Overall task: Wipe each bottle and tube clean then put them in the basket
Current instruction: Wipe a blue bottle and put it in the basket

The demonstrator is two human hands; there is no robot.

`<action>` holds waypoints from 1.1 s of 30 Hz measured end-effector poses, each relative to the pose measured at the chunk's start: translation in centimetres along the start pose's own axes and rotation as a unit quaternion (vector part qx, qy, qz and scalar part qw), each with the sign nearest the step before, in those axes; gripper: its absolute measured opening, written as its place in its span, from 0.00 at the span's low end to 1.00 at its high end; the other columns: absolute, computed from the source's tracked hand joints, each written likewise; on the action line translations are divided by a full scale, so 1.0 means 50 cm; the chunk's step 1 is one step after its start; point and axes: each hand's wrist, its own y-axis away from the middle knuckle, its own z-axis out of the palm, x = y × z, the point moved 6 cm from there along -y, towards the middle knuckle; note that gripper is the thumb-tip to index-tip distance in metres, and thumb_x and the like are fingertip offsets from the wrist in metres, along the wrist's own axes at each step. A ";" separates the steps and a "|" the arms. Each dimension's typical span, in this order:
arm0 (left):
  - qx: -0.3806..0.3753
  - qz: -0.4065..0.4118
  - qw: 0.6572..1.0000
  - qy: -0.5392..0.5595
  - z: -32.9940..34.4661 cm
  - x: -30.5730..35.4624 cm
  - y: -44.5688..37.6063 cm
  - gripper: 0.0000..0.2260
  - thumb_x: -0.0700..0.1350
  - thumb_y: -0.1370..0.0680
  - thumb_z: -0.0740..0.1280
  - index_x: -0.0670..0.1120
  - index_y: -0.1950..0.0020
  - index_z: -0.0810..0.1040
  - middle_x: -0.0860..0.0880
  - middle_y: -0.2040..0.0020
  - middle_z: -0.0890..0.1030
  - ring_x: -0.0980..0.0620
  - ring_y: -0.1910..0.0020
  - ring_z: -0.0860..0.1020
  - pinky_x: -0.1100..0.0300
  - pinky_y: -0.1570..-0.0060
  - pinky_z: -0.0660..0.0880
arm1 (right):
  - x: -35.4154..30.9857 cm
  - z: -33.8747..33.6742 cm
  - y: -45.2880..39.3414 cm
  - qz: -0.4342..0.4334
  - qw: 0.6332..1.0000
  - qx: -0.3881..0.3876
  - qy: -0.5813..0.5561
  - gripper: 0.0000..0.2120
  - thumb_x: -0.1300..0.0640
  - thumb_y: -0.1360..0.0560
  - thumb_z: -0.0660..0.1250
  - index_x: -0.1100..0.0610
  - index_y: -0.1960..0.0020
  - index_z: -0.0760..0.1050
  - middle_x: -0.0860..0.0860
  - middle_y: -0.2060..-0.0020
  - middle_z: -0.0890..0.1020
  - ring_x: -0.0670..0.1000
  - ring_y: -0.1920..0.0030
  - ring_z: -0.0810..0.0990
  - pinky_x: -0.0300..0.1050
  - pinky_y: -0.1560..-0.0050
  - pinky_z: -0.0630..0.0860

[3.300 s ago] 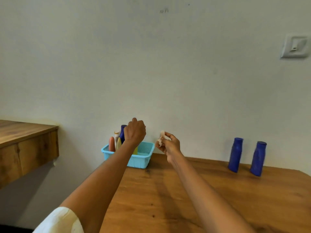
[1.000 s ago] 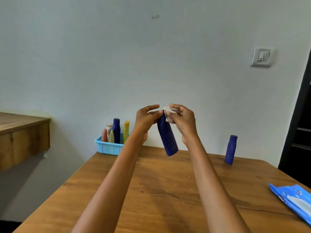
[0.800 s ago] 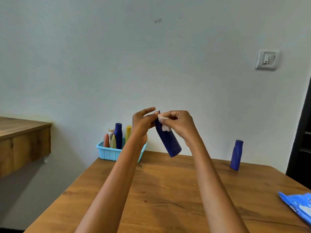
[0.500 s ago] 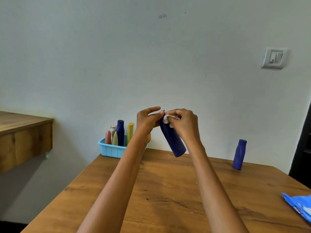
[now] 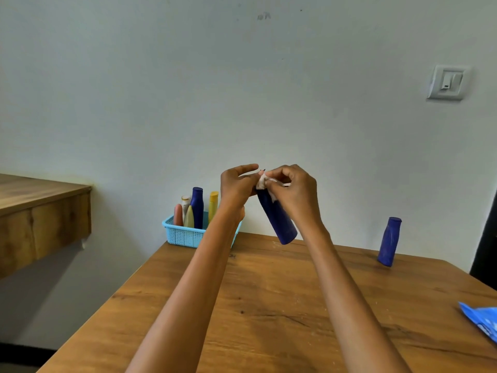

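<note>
Three dark blue bottles show: one held blue bottle (image 5: 278, 219) tilted in the air, one standing blue bottle (image 5: 389, 242) on the counter (image 5: 269, 305), and one basket blue bottle (image 5: 197, 207) upright in the single light blue basket (image 5: 183, 235). The basket also carries four smaller items, as far as the view allows: one yellow bottle (image 5: 213, 204), one olive tube (image 5: 189, 218), one orange tube (image 5: 178, 215) and one white bottle (image 5: 185, 201). There is one white wipe (image 5: 265, 183), two hands, one blue packet (image 5: 484, 320), one wall switch (image 5: 447, 82) and one side shelf (image 5: 40, 205).

wooden table (image 5: 269, 305), wall switch (image 5: 447, 82), side shelf (image 5: 40, 211)
</note>
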 end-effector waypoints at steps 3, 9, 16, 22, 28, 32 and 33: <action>0.019 -0.001 1.000 -0.020 -0.018 -0.007 -0.006 0.13 0.38 0.26 0.70 0.41 0.42 0.78 0.42 0.55 0.82 0.49 0.59 0.82 0.61 0.58 0.80 | 0.012 0.021 0.006 0.062 0.990 -0.126 0.024 0.04 0.51 0.31 0.73 0.48 0.59 0.80 0.43 0.61 0.81 0.44 0.57 0.79 0.37 0.58 0.75; 0.000 -0.013 1.000 -0.017 -0.015 -0.013 -0.004 0.13 0.37 0.25 0.69 0.40 0.41 0.76 0.43 0.57 0.82 0.50 0.60 0.82 0.63 0.59 0.80 | 0.044 0.000 0.010 0.102 0.993 -0.058 0.024 0.02 0.54 0.29 0.71 0.51 0.58 0.78 0.41 0.64 0.80 0.39 0.64 0.78 0.30 0.66 0.69; 0.016 -0.016 1.000 -0.007 -0.017 -0.012 -0.002 0.12 0.37 0.25 0.69 0.41 0.41 0.77 0.41 0.53 0.82 0.48 0.57 0.81 0.64 0.60 0.80 | 0.017 0.026 0.021 0.081 0.978 -0.191 0.026 0.05 0.55 0.30 0.72 0.46 0.62 0.80 0.45 0.62 0.82 0.43 0.61 0.79 0.34 0.61 0.72; 0.001 -0.014 1.000 0.002 -0.023 -0.014 0.001 0.12 0.37 0.24 0.68 0.39 0.41 0.76 0.44 0.54 0.81 0.51 0.58 0.81 0.66 0.61 0.80 | 0.079 0.002 0.023 0.170 0.975 -0.134 0.045 0.03 0.61 0.32 0.70 0.56 0.58 0.79 0.49 0.66 0.81 0.49 0.62 0.80 0.41 0.61 0.75; -0.001 -0.017 1.000 0.021 -0.012 -0.013 0.001 0.11 0.36 0.25 0.68 0.38 0.42 0.77 0.44 0.58 0.81 0.50 0.61 0.81 0.66 0.63 0.80 | 0.037 0.005 0.009 0.067 0.995 -0.069 0.001 0.02 0.55 0.28 0.70 0.50 0.56 0.80 0.45 0.57 0.81 0.42 0.59 0.78 0.35 0.60 0.74; 0.019 -0.024 0.999 0.030 -0.029 -0.020 -0.003 0.12 0.37 0.25 0.68 0.38 0.41 0.76 0.44 0.57 0.81 0.50 0.58 0.81 0.62 0.59 0.80 | 0.062 0.012 0.023 0.152 0.968 -0.198 0.016 0.01 0.58 0.31 0.71 0.53 0.60 0.79 0.49 0.62 0.82 0.46 0.57 0.80 0.42 0.55 0.75; 0.021 -0.024 0.999 0.029 -0.032 -0.021 -0.004 0.13 0.37 0.25 0.68 0.39 0.41 0.76 0.45 0.56 0.81 0.50 0.57 0.81 0.62 0.58 0.80 | 0.075 0.006 0.025 0.174 0.964 -0.200 0.018 0.02 0.60 0.32 0.71 0.55 0.60 0.79 0.50 0.64 0.82 0.49 0.57 0.80 0.44 0.55 0.76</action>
